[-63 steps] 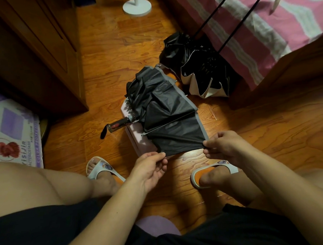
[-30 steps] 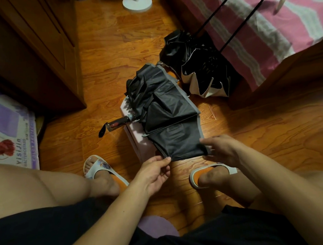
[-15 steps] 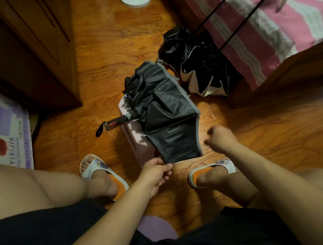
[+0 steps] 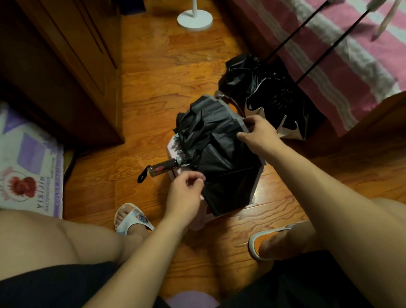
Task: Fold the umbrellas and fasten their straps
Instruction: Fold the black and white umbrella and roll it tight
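A collapsed black umbrella (image 4: 220, 153) with a grey border lies on a pink box (image 4: 195, 220) on the wooden floor, its dark handle (image 4: 163, 167) pointing left. My right hand (image 4: 257, 134) pinches the grey edge of the canopy at its far right side. My left hand (image 4: 187, 191) hovers at the canopy's near left edge with fingers curled; whether it holds fabric is unclear. Two more black umbrellas (image 4: 264, 95) with long shafts lean against the bed behind.
A bed with a pink striped cover (image 4: 332, 43) stands at the right. A dark wooden cabinet (image 4: 61, 67) fills the left, a printed bag (image 4: 26, 168) beside it. A white round stand base (image 4: 195, 20) sits at the back. My sandalled feet flank the box.
My right hand has left the canopy's near corner and moved up to its far right edge. My left hand has shifted up from the near edge toward the handle side.
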`<state>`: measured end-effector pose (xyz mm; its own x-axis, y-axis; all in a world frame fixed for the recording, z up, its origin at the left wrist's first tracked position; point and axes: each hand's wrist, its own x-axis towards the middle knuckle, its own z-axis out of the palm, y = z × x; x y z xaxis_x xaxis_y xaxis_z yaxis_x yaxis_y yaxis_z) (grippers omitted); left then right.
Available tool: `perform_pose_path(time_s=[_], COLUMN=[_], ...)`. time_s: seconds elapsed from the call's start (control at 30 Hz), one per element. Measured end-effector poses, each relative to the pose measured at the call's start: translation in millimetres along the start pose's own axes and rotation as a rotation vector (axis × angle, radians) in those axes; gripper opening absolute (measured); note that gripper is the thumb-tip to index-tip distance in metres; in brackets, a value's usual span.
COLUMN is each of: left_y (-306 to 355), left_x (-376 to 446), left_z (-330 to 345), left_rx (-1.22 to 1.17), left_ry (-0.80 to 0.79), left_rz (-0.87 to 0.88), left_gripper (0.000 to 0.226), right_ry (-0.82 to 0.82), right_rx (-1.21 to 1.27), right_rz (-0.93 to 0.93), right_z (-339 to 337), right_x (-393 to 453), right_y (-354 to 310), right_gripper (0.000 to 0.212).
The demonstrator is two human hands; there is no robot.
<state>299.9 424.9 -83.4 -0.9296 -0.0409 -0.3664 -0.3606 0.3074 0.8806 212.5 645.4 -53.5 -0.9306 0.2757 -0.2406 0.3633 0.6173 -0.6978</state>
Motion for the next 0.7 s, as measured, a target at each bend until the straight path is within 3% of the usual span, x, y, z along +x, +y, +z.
perform_pose_path(time_s=[0.07,0.2,0.33,0.43,0.53,0.7], left_y=[16.6,35.1,40.8,33.7,23.7,19.1], left_x=[19.0,47.2,43.0,32.4,21.2,8.5], left_z=[4.7,21.1,25.8,23.4,21.4,16.0], left_rx=[0.128,0.281,0.149,0.079,0.013,-0.043], left_ry=[0.003,0.012,0.064,0.047,0.036,0.051], left_rz=[0.096,0.090,0.156,0.140,0.090,0.202], left_gripper=[0.015,0.014,0.018,0.024,0.028,0.034], right_ry=[0.030,0.009,-0.035,-0.004,0.067,-0.075], right_rx=[-0.008,0.127,0.251,0.301,0.201,0.314], right_rz=[0.007,0.039,0.111,0.107,0.124,0.096], right_z=[-2.9,-9.9,-14.2,-16.8,-17.4,-21.4], right_x=[-1.0,-20.1,-35.3,-41.9,-47.8,-56.6], right_y=[5.8,17.0,27.9,27.3,20.4,18.1], right_gripper=[0.054,0.040,0.030,0.043,0.057,0.067])
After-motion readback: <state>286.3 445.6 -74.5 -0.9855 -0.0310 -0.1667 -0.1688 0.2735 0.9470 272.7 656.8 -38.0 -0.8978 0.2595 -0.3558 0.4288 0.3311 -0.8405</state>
